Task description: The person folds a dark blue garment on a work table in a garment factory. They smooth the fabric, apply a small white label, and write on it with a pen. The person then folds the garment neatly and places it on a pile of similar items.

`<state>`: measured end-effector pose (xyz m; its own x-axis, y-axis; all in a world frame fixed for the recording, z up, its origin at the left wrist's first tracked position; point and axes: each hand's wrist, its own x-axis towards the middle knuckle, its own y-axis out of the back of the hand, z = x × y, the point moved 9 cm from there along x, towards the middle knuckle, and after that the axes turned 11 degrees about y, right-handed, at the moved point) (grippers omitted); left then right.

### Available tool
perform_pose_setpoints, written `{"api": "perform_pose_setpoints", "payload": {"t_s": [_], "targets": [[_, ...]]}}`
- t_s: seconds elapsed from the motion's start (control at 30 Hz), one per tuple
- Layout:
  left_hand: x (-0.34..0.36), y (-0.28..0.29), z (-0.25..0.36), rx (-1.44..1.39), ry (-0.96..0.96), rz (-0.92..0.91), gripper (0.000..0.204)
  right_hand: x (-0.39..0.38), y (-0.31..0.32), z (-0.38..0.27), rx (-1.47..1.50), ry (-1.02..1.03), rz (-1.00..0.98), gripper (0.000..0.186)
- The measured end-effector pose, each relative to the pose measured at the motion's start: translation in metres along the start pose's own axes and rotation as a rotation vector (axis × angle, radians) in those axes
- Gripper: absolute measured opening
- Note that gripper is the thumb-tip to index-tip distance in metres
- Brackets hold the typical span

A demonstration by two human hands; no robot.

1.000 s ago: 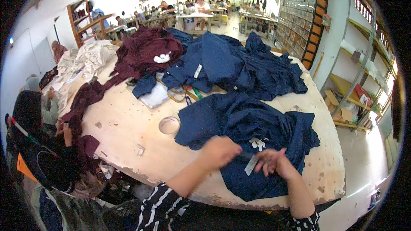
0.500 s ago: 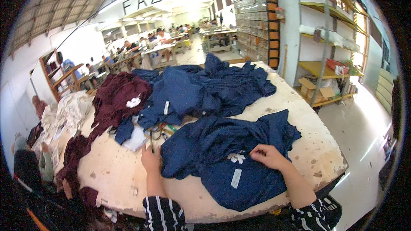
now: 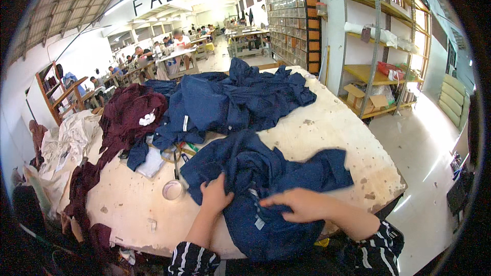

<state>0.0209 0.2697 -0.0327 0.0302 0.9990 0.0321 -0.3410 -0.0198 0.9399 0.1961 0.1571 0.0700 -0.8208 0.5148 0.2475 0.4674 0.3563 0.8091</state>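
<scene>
A rumpled navy garment (image 3: 276,235) lies across the near part of the table. My left hand (image 3: 216,195) is closed on a fold of it, with the fingers partly sunk in the cloth. Over its front hovers or rests my right hand (image 3: 299,205), slightly smeared by motion; its index finger is stretched out to the left and nothing shows in the hand. A small white label (image 3: 259,223) sits on the fabric below that finger. Left of the garment are a roll of tape (image 3: 173,190) and a slim dark tool (image 3: 176,166) whose kind I cannot make out.
A navy garment pile (image 3: 240,97), a maroon heap (image 3: 130,110) and cream cloth (image 3: 74,135) cover the far and left parts of the table (image 3: 353,143). Shelving (image 3: 378,74) stands at the right. Another person's hand (image 3: 71,225) shows at lower left; people work in the background.
My left hand has moved right from beside the dark tool onto the garment. My right hand shifted left and stretched its index finger. The garment's front has bunched up, and the tape roll now shows.
</scene>
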Motion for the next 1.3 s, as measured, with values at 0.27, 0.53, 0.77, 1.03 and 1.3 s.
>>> {"api": "perform_pose_setpoints", "payload": {"t_s": [0.27, 0.53, 0.77, 1.03, 1.3], "targets": [[-0.027, -0.002, 0.050, -0.775, -0.322, 0.104, 0.049, 0.027, 0.084, 0.111, -0.288, -0.148, 1.005, 0.060], [-0.061, 0.054, -0.094, -1.364, 0.207, 0.307, 0.057, -0.038, 0.100, 0.114, -0.066, -0.489, 0.548, 0.119], [-0.024, -0.002, 0.012, -0.135, 0.087, -0.050, 0.080, -0.005, -0.017, 0.069, -0.169, -0.515, 0.166, 0.110], [-0.025, -0.065, 0.016, -1.169, 0.131, -0.458, 0.045, 0.011, -0.005, 0.067, -0.480, -0.348, 0.294, 0.107], [-0.058, -0.032, 0.069, -0.999, -0.181, -0.440, 0.045, -0.006, -0.061, 0.090, -0.021, -0.232, 0.381, 0.081]]}}
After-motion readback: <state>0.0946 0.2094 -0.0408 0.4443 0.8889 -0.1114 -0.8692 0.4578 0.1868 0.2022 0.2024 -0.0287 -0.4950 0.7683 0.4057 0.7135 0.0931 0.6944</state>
